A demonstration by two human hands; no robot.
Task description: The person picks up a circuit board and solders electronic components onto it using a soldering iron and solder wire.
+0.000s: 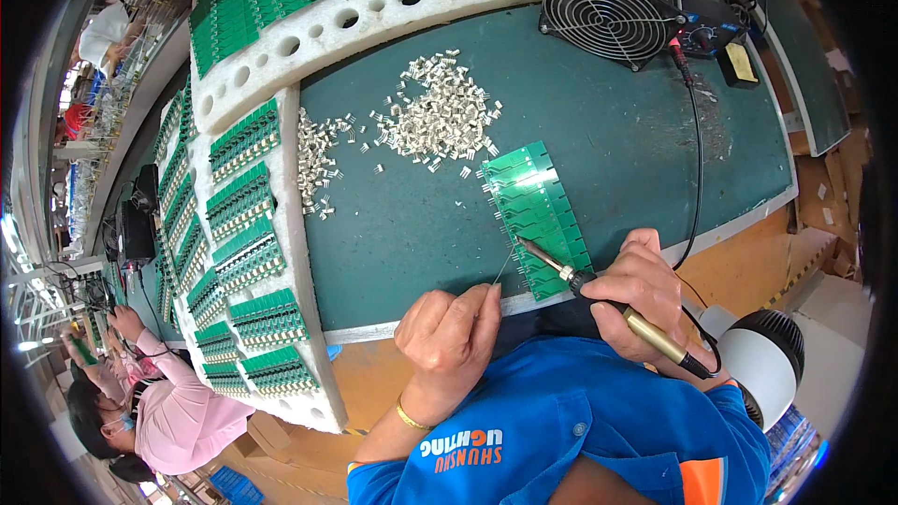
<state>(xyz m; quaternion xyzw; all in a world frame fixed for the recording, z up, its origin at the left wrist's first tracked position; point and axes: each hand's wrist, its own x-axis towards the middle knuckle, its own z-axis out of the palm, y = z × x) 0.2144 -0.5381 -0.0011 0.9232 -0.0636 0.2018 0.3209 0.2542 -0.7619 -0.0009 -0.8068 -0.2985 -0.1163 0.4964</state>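
My right hand [636, 295] is closed around a soldering iron [655, 337] with a black and gold handle. Its metal tip rests at the left side of a green circuit board strip [547, 201], near small white connectors along that edge. Below and left of the tip, my left hand [447, 332] pinches a thin solder wire [503, 266] that runs up toward the board. Loose small white connectors [440, 117] lie in piles beyond the board on the green mat [374, 252].
White foam racks [309, 47] holding green boards line the back and left. A black fan [603, 14] and soldering station [711, 33] stand back right, with a cord. A white-and-black cylinder [762, 365] is at lower right. A co-worker in pink [187, 411] works at left.
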